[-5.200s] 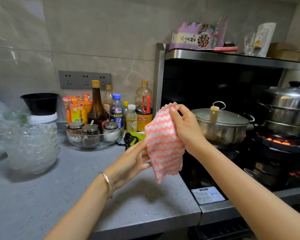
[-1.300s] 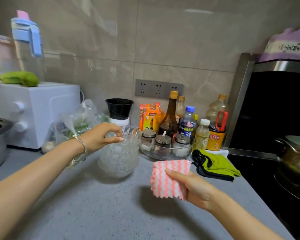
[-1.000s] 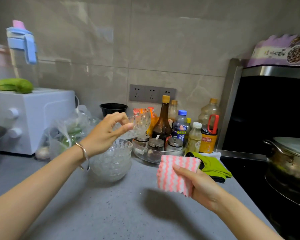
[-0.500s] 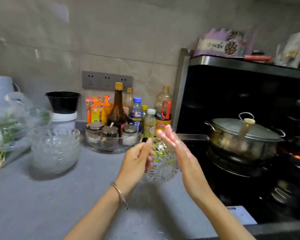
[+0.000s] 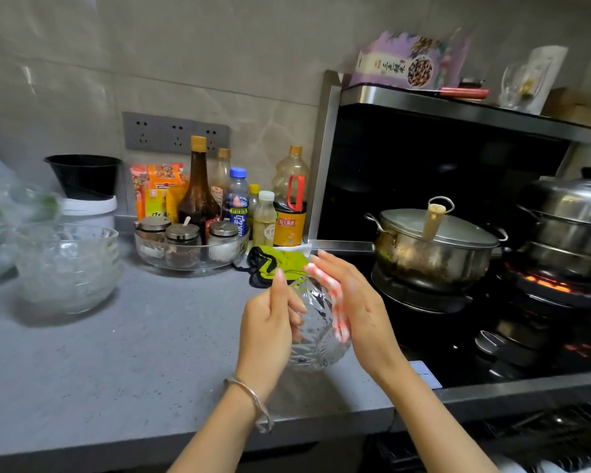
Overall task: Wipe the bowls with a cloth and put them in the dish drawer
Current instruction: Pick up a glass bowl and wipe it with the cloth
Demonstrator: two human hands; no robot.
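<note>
I hold a clear cut-glass bowl (image 5: pixel 316 339) on its side above the grey counter (image 5: pixel 116 356), in the middle of the view. My left hand (image 5: pixel 270 331) grips its rim, thumb up. My right hand (image 5: pixel 352 302) presses the pink-and-white striped cloth (image 5: pixel 335 308) flat against the bowl with straight fingers; most of the cloth is hidden behind the palm. A stack of several more glass bowls (image 5: pixel 65 264) stands at the left of the counter. No dish drawer is in view.
A glass dish of spice jars (image 5: pixel 188 244) and several bottles (image 5: pixel 198 196) stand at the back wall. A green-and-black cloth (image 5: pixel 277 264) lies just behind my hands. At the right, a lidded pot (image 5: pixel 434 250) and a steamer (image 5: pixel 567 223) sit on a lit stove.
My left hand took one bowl off the stack and carried it right, in front of me. My right hand brought the cloth onto the bowl. The view swung right toward the stove.
</note>
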